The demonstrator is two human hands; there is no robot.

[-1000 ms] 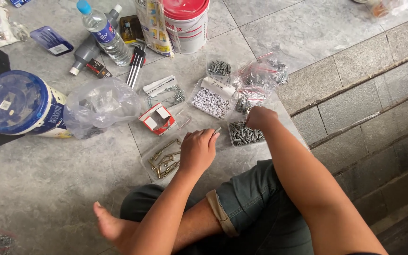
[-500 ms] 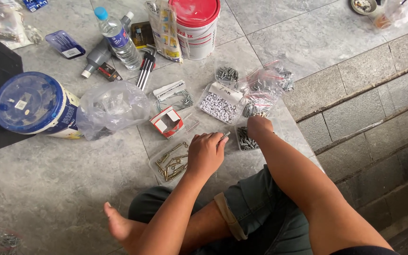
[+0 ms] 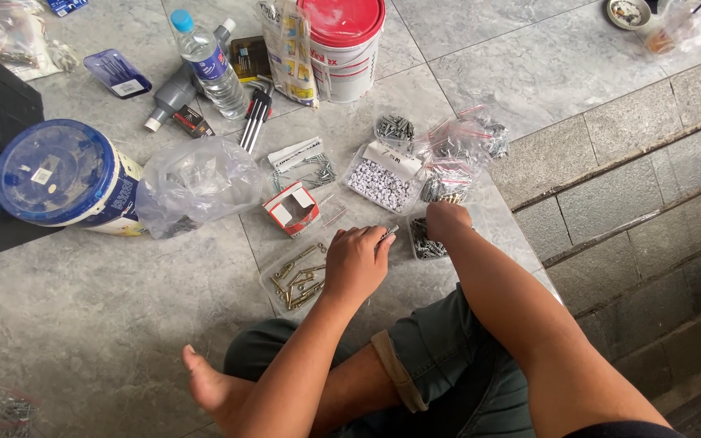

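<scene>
I sit cross-legged on a grey tiled floor. My left hand (image 3: 357,264) rests over a clear tray of brass-coloured bolts (image 3: 295,280), fingers curled, with a small metal piece (image 3: 388,234) sticking out at its fingertips. My right hand (image 3: 446,221) is just to its right, its bunched fingers pointing down into a small clear tray of dark screws (image 3: 428,245). What the right fingers hold is hidden. The two hands are almost touching.
Around the hands lie a tray of white plugs (image 3: 379,183), bags of screws (image 3: 458,154), a red and white carton (image 3: 292,209) and a crumpled plastic bag (image 3: 196,185). Farther off stand a blue-lidded tub (image 3: 60,178), a red-lidded bucket (image 3: 342,42) and a water bottle (image 3: 208,65). A step (image 3: 610,182) drops away at right.
My left hand has slid from the bolt tray toward my right hand. My right hand has stayed at the small screw tray. The view has shifted slightly.
</scene>
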